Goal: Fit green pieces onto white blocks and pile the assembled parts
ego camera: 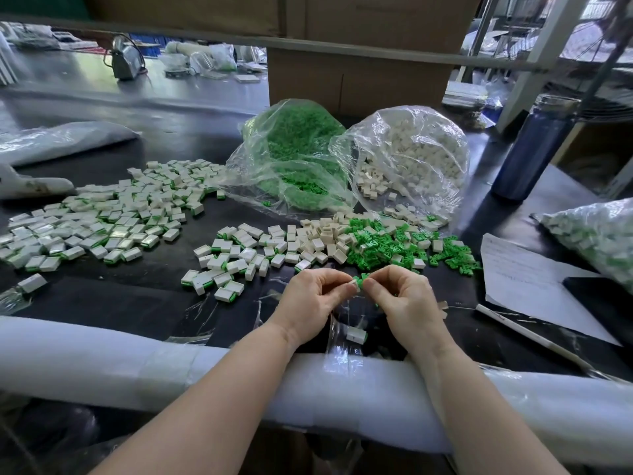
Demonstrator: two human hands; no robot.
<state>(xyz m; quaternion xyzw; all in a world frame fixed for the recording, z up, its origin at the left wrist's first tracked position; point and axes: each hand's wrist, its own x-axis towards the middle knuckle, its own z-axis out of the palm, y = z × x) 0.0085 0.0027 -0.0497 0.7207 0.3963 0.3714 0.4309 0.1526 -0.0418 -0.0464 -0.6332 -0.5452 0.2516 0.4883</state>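
fingers of both the left hand [310, 296] and right hand [402, 296] pinch 1 green-and-white part [358, 282].

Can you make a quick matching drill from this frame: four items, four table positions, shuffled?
Items
1. clear plastic bag of green pieces
2. clear plastic bag of white blocks
3. dark blue cylindrical bottle
4. white sheet of paper

Positions
A. flat at the right, near the front edge
B. back centre, left of the other bag
C. upright at the far right
D. back centre, right of the other bag

Pairs: 1-B, 2-D, 3-C, 4-A
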